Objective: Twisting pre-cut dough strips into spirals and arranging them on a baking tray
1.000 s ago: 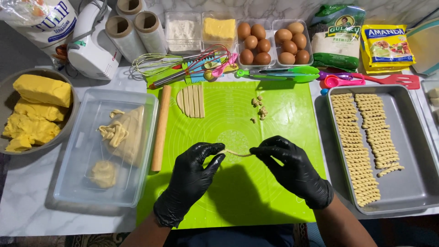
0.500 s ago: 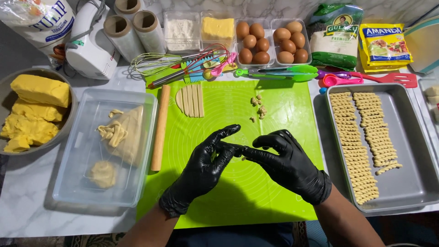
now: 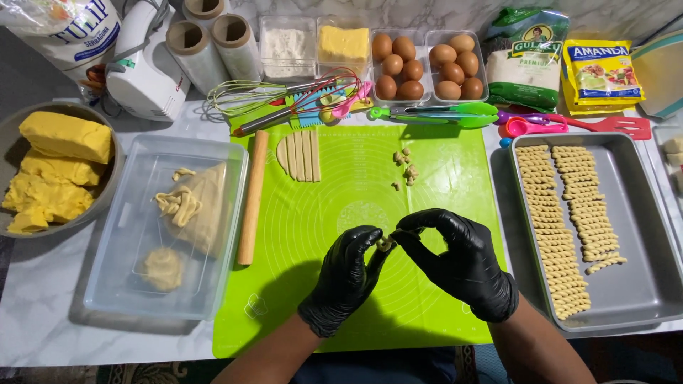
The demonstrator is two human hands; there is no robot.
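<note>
Over the green mat (image 3: pixel 341 206), the left hand (image 3: pixel 345 281) and right hand (image 3: pixel 462 263) pinch one small dough strip (image 3: pixel 385 244), seemingly twisted, between four cut strips (image 3: pixel 299 155), a rolling pin (image 3: pixel 252 195) and two biscuit rows on the baking tray (image 3: pixel 640 235).

Behind the green mat (image 3: pixel 356 213), at its far right corner, a green-and-white pouch (image 3: pixel 525 60) lies flat, with a smaller yellow sachet (image 3: pixel 600 75) just right of it. Far left of the mat's back edge, a white sack with blue and red print (image 3: pixel 67 32) shows at the corner of the view.

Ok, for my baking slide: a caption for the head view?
Two black-gloved hands, left hand and right hand, pinch a dough strip above the green mat.
</note>
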